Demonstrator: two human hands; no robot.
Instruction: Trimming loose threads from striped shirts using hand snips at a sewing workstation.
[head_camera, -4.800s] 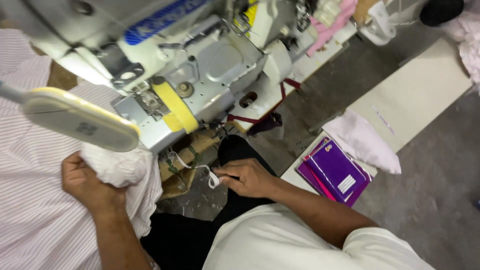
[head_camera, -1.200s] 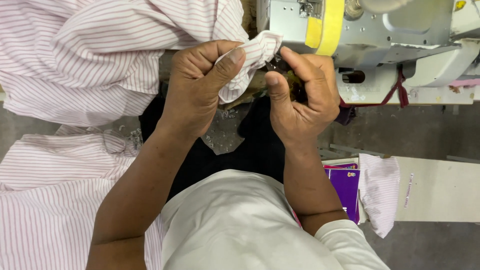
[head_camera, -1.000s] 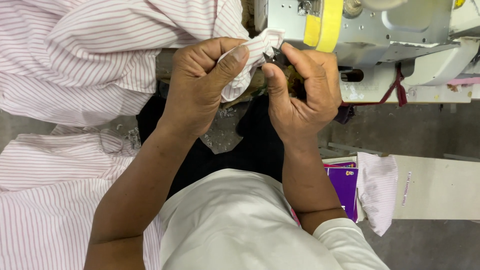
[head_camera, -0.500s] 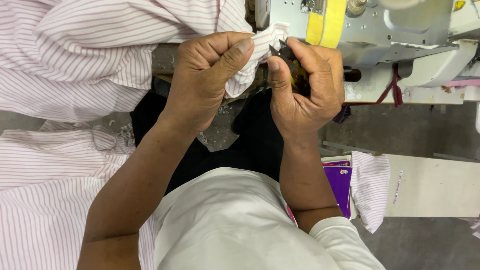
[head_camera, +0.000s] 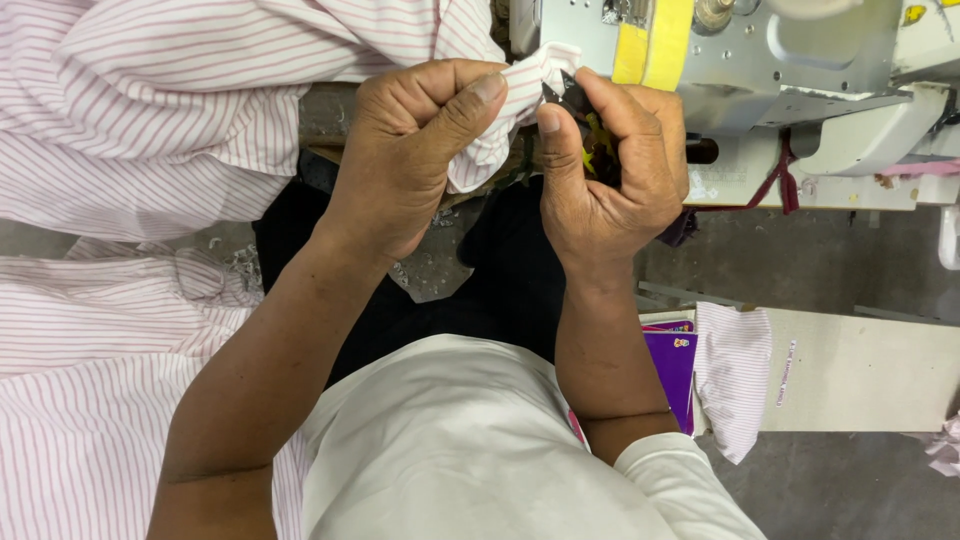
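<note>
Hands raised in front of a grey sewing machine (head_camera: 800, 60), seen from above. The left hand (head_camera: 415, 160) is closed, thumb pinching a folded piece of white, pink-striped cloth (head_camera: 510, 110) against its fingers. The right hand (head_camera: 610, 170) curls tightly around a small dark tool (head_camera: 575, 100), possibly thread snips, its tip touching the cloth's edge. More striped fabric (head_camera: 150, 110) is heaped at left. A purple box (head_camera: 675, 365) lies on a pale board (head_camera: 860, 370) lower right.

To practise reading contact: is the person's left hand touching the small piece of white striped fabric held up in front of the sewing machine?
Touching. The head view shows the left hand pinching the white striped fabric piece between thumb and fingers, no gap.
</note>
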